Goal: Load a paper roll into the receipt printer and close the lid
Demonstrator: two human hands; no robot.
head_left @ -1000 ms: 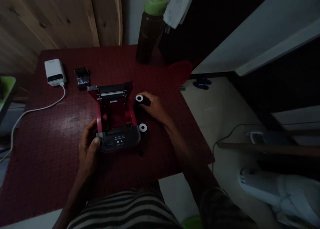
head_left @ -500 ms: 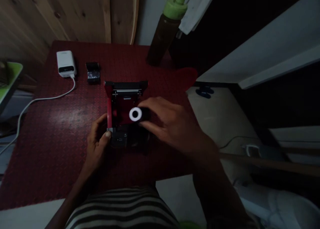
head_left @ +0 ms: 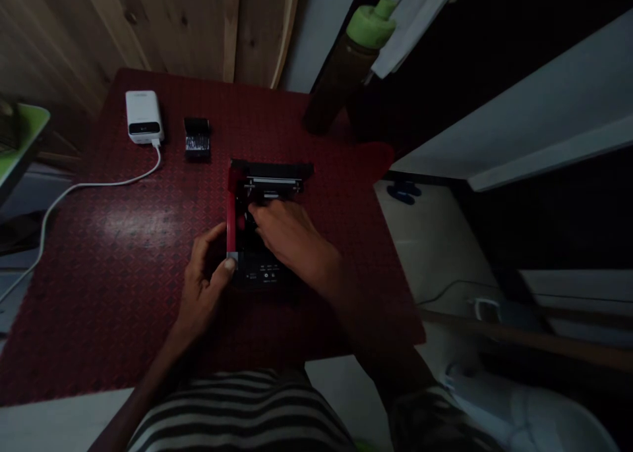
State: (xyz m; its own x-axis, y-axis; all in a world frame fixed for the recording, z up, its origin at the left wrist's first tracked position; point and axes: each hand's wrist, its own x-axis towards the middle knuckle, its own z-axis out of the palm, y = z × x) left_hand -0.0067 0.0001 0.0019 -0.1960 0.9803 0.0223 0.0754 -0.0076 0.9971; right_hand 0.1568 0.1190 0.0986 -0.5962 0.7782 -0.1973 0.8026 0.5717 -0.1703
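Observation:
A small red and black thermal printer (head_left: 258, 271) sits on the table with its lid (head_left: 277, 170) raised at the back. My left hand (head_left: 202, 274) is closed around the printer's left side, its thumb on the front corner and its fingers along the red wall. My right hand (head_left: 291, 231) reaches down into the printer's open compartment, with the fingers bent and bunched near its left inner wall. What those fingers grip is too dark and covered to make out, and the paper roll is hidden.
A white power bank (head_left: 143, 114) with a white cable (head_left: 113, 180) lies at the back left of the red patterned table (head_left: 123, 281). Beside it is a small black object (head_left: 198, 141). A brown bottle with a green cap (head_left: 370, 27) stands at the back right.
My right hand has moved left and down into the printer's compartment. The dark roll with a white end it held no longer shows. My left hand stays on the printer; the view has shifted.

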